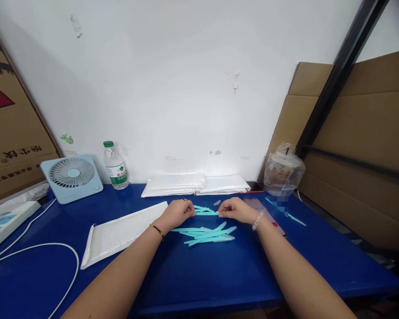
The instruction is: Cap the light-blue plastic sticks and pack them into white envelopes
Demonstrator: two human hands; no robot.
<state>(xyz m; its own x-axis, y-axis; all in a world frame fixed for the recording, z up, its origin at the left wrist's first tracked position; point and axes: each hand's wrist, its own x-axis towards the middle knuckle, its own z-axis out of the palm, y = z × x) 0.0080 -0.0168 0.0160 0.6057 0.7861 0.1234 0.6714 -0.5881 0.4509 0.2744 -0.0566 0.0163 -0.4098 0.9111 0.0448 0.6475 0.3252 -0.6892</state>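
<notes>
Several thin turquoise sticks with pale, translucent ends lie in a loose pile (213, 235) on the blue table. Just behind the pile, my left hand (179, 211) pinches the left end of a turquoise stick (206, 213), and my right hand (234, 210) pinches its right end. More turquoise pieces show directly behind that stick, beside my left fingers. A small translucent piece (217, 203) lies near my right fingertips. To the left, a white padded envelope (119, 232) lies flat, partly behind my left forearm.
White packets (173, 184) lie along the wall. A blue fan (73, 177), a bottle (115, 166) and a white power strip (9, 221) with cables are left. Right are a phone (262, 212), a bagged drink cup (281, 173) and another turquoise stick (296, 219).
</notes>
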